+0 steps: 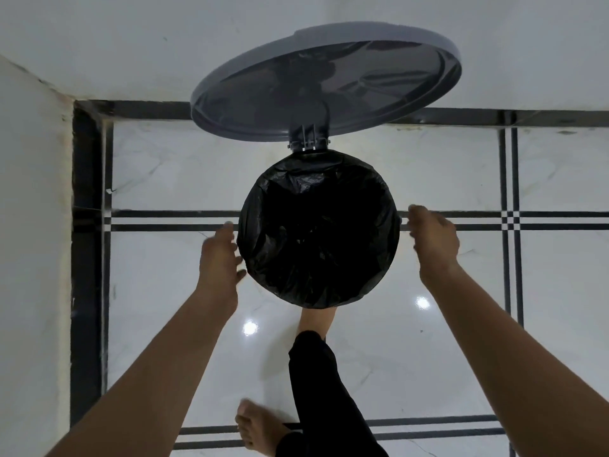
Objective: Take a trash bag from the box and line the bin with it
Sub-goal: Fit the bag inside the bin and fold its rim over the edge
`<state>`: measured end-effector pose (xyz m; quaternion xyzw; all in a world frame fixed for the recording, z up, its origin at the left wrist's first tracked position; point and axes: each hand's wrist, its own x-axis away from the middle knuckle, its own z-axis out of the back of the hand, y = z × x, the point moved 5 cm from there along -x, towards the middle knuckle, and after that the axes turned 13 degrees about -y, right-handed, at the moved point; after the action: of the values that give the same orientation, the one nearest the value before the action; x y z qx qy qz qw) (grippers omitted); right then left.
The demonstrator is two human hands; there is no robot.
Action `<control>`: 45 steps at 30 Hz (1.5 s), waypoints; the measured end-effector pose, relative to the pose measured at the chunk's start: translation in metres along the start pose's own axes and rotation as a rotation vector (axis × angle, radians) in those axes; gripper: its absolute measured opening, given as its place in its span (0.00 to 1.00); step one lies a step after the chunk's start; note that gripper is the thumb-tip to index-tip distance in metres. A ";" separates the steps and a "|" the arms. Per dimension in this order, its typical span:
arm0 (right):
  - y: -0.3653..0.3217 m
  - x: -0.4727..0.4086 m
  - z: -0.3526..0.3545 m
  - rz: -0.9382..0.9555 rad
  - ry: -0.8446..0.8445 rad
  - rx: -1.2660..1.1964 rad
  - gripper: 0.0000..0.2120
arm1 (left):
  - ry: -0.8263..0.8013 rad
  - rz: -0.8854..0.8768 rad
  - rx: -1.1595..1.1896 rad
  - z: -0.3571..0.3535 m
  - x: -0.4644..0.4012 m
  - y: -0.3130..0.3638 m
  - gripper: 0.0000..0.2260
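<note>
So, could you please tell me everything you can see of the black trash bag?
The black trash bag is thin, glossy, crinkled plastic. It lines the round bin, its mouth folded out over the whole rim, its middle sagging into darkness. The grey lid stands open behind it. The left hand touches its edge; the right hand hovers beside it.

bin [318, 225] mouth open from above | raised lid [324, 82] blocks far side | wall [29, 225] left
</note>
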<state>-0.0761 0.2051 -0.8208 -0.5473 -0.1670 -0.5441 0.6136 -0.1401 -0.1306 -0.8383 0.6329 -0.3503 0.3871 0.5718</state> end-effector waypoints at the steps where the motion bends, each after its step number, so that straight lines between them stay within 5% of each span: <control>1: -0.017 0.002 -0.003 0.156 0.046 0.076 0.10 | 0.041 -0.089 -0.134 -0.003 -0.002 0.014 0.16; 5: -0.073 -0.011 -0.040 0.463 -0.124 0.439 0.14 | -0.002 -0.292 -0.539 -0.028 -0.024 0.064 0.18; 10: -0.103 -0.054 -0.065 0.345 -0.281 0.692 0.19 | -0.074 -0.295 -0.860 -0.048 -0.056 0.088 0.11; 16: -0.104 -0.067 -0.065 -0.044 -0.617 0.468 0.16 | -0.317 -0.088 -0.567 -0.041 -0.066 0.089 0.09; 20: -0.109 -0.057 -0.064 -0.109 -0.597 0.432 0.15 | -0.293 -0.109 -0.418 -0.035 -0.065 0.080 0.10; 25: -0.093 0.004 -0.066 0.595 0.014 0.376 0.11 | 0.099 -0.305 -0.045 -0.012 -0.038 0.053 0.05; 27: -0.057 0.022 -0.098 0.668 -0.099 0.493 0.08 | 0.227 -0.290 0.002 -0.009 -0.015 0.034 0.05; 29: -0.016 0.019 -0.142 0.585 -0.280 0.767 0.15 | 0.293 -0.173 0.012 -0.008 -0.002 0.010 0.05; 31: 0.008 0.004 -0.177 0.527 -0.431 1.104 0.28 | 0.242 -0.073 0.017 -0.008 0.001 -0.009 0.10; 33: 0.015 -0.017 -0.196 0.344 -0.508 1.286 0.25 | 0.143 -0.065 0.084 -0.007 -0.004 -0.017 0.11; 37: 0.019 -0.050 -0.206 0.080 -0.572 1.270 0.20 | 0.090 -0.068 0.145 -0.002 -0.013 -0.019 0.13; 45: 0.025 -0.064 -0.210 0.064 -0.565 1.394 0.20 | 0.034 -0.050 0.225 0.004 -0.017 -0.019 0.07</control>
<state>-0.1592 0.0525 -0.9571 -0.1557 -0.6078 -0.1333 0.7672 -0.1306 -0.1327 -0.8624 0.6949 -0.2792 0.4202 0.5124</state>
